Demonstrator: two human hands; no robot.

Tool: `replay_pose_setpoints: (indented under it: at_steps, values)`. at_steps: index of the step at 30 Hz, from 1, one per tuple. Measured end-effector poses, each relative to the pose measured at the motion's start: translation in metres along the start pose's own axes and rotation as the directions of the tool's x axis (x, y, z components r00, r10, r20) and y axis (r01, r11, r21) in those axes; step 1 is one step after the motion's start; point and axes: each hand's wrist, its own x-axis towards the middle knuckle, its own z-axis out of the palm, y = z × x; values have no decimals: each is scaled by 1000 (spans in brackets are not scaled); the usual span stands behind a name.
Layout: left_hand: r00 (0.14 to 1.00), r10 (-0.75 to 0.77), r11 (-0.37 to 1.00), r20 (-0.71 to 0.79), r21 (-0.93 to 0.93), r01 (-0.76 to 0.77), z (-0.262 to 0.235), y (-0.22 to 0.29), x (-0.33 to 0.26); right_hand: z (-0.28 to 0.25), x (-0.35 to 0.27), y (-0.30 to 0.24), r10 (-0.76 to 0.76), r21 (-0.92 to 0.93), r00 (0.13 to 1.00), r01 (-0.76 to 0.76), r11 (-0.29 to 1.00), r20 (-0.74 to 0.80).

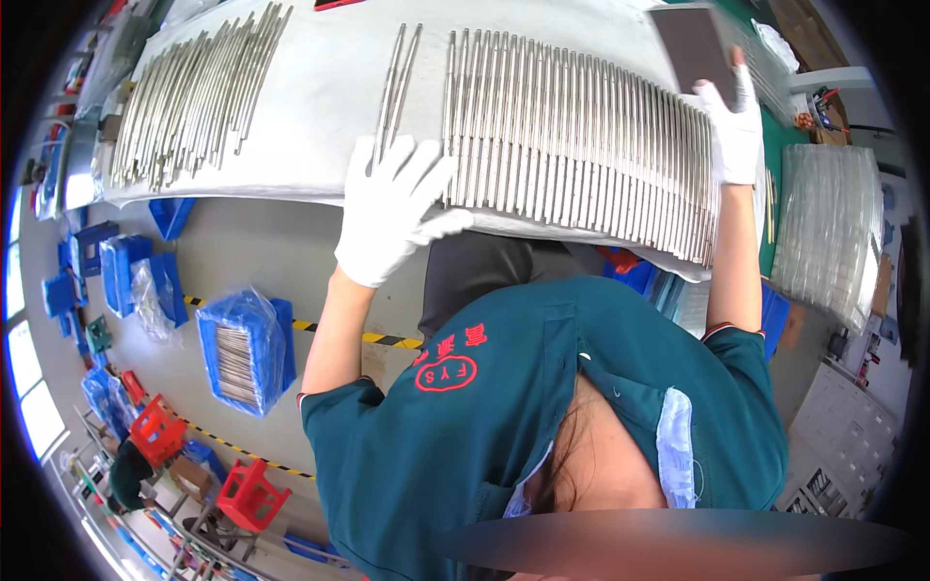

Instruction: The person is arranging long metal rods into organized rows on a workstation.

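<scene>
My left hand (392, 208), in a white glove, has its fingers spread over the lower ends of two thin metal rods (397, 87) on the white-covered table. Its little-finger-side and fingertip areas lie close to the left end of a long, even row of shiny metal rods (572, 136), laid side by side. My right hand (733, 131), gloved with some fingertips bare, grips a dark brown flat rectangular board (693, 46) by its near right edge. The board is slightly blurred and sits beyond the right end of the row.
A looser group of metal rods (199, 97) lies on the table's left part. Clear plastic tubes (823, 232) are stacked at the right. On the floor at left stands a bagged blue crate (247, 349) of rods, with red stools (254, 496) farther off.
</scene>
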Motion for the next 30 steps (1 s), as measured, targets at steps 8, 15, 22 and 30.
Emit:
replay_pose_setpoints:
  at_steps: [8, 15, 22, 30]
  values:
    - [944, -297, 935, -144, 155, 318, 16, -33, 6, -46, -4, 92, 167, -77, 874, -225, 971, -456]
    - [964, -244, 967, -105, 44, 250, 18, -9, 8, -32, -7, 85, 171, 18, 854, -186, 982, -491]
    - [977, -166, 985, 138, -15, 169, -1, -2, 9, -31, -12, 91, 130, -21, 884, -156, 988, -449]
    - [998, -62, 992, 29, 111, 58, 12, -14, 6, -30, -11, 91, 211, -31, 895, -243, 970, -393]
